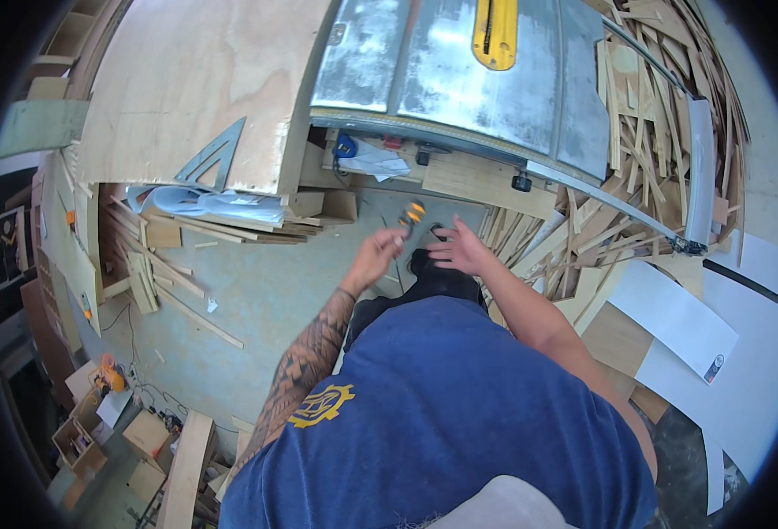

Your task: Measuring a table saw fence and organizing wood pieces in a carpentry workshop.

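Observation:
My left hand (376, 257) is closed around a small orange-and-black hand tool (413, 213), which sticks up past the fingers over the floor. Its exact kind is too small to make out. To the right, my right hand (461, 249) has its fingers spread and holds nothing. It is a short way from the tool, just above my dark trousers and shoe. Ahead of both hands is the front rail of a table saw (459, 97) with a yellow insert (495, 40).
A grey triangular square (217, 154) lies on the plywood bench top (186, 88) at left. Beneath it are rolled plastic sheets (204, 204) and boards. Heaps of wood offcuts (644, 123) fill the right, near white panels (680, 317). Loose strips lie on the floor (256, 291).

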Motion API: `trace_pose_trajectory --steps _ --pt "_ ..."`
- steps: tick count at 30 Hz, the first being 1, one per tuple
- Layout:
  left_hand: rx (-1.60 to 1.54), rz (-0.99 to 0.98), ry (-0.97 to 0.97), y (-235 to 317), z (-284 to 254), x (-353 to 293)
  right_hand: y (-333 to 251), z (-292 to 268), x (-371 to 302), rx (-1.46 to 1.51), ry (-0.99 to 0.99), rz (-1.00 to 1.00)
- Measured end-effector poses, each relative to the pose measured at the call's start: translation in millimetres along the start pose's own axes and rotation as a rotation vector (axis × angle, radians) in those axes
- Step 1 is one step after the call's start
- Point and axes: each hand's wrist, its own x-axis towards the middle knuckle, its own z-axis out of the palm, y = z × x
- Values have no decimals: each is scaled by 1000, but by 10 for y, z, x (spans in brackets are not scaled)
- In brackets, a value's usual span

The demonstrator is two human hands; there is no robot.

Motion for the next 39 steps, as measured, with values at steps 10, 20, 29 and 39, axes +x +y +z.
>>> trace_pose_trajectory --steps 10,20,29,39 --pt "52 -101 215 -814 -709 -1997 1174 1864 646 -540 -241 158" --pt "-526 -121 597 -1566 -2082 -3704 2976 3833 1096 -1173 -424 179" --pt "-800 -42 916 -1783 -3179 -4249 3131 5124 1150 -2060 -719 -269" --pt "-527 -96 1562 -2205 -6106 -6946 1847 5805 2014 -2122 -533 -411"
